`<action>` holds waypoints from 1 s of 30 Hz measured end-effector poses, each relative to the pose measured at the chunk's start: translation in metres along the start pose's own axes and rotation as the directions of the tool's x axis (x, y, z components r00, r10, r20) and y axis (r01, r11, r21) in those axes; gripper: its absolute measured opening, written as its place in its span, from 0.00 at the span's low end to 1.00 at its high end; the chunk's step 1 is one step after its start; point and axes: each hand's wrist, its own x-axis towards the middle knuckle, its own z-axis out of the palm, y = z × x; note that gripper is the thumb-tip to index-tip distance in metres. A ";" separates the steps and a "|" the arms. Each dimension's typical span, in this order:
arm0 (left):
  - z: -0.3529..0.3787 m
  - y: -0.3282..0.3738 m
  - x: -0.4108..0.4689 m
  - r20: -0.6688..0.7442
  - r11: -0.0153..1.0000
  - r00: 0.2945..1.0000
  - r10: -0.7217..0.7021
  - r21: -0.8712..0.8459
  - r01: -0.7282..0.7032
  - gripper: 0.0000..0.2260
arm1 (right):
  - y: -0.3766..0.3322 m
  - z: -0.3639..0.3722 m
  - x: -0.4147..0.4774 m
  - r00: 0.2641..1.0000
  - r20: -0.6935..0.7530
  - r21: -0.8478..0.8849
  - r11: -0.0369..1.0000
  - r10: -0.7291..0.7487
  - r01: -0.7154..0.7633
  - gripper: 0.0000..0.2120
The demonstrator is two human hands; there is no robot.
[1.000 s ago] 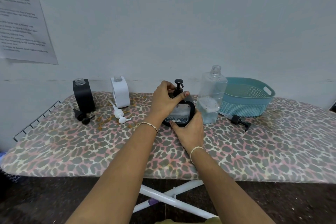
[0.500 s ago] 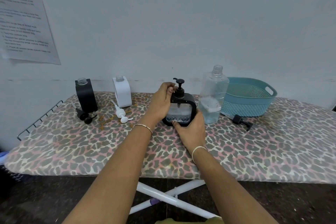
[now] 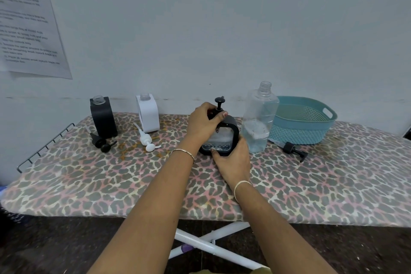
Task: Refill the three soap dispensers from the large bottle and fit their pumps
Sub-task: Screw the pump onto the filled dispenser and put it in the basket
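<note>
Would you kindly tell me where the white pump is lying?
The white pump lies on the board, left of the hands, just before the white dispenser.

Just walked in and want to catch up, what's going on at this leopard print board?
A person is fitting a black pump onto the clear-windowed dispenser: the left hand grips its collar, the right hand steadies the base. The black dispenser and white dispenser stand open, their pumps lying beside them. The large bottle stands uncapped by the teal basket.

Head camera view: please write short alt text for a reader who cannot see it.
Two bare hands fit a black pump onto a clear dispenser: the left hand grips the collar, the right hand steadies the base. Two open dispensers stand farther left.
</note>
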 end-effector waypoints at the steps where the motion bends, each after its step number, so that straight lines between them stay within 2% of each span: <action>1: -0.003 -0.001 0.000 0.040 1.000 0.999 0.014 -0.004 -0.014 0.14 | 0.000 0.000 0.000 1.000 -0.002 0.000 1.000 -0.004 0.004 0.34; 4: -0.011 0.000 -0.003 0.143 0.999 0.989 0.040 0.021 -0.044 0.14 | 0.001 0.000 0.000 1.000 -0.005 0.011 1.000 -0.020 0.020 0.32; 7: -0.013 0.004 -0.004 0.166 1.000 0.986 -0.003 0.012 0.001 0.17 | 0.001 0.000 0.000 1.000 -0.003 0.003 1.000 -0.020 0.020 0.32; 11: -0.002 0.011 -0.005 0.060 0.998 0.998 -0.034 0.054 0.030 0.20 | 0.003 0.003 0.000 1.000 0.005 0.023 1.000 0.002 -0.002 0.32; 14: 0.008 0.007 -0.003 -0.051 0.999 0.998 -0.042 0.003 0.043 0.20 | 0.004 0.005 0.001 1.000 0.011 0.034 0.999 0.006 -0.007 0.31; 21: 0.003 0.005 -0.006 -0.088 0.996 0.993 -0.073 -0.059 0.068 0.21 | 0.007 0.006 0.002 1.000 0.007 0.024 1.000 -0.003 0.003 0.32; 26: -0.004 0.002 -0.004 0.003 0.995 1.000 -0.030 -0.096 0.031 0.15 | 0.007 0.005 0.003 1.000 0.005 0.005 1.000 -0.007 0.007 0.31; 30: -0.012 -0.002 -0.003 0.111 0.993 0.994 -0.023 -0.113 0.035 0.16 | 0.007 0.005 0.003 1.000 0.003 0.013 1.000 -0.012 0.012 0.33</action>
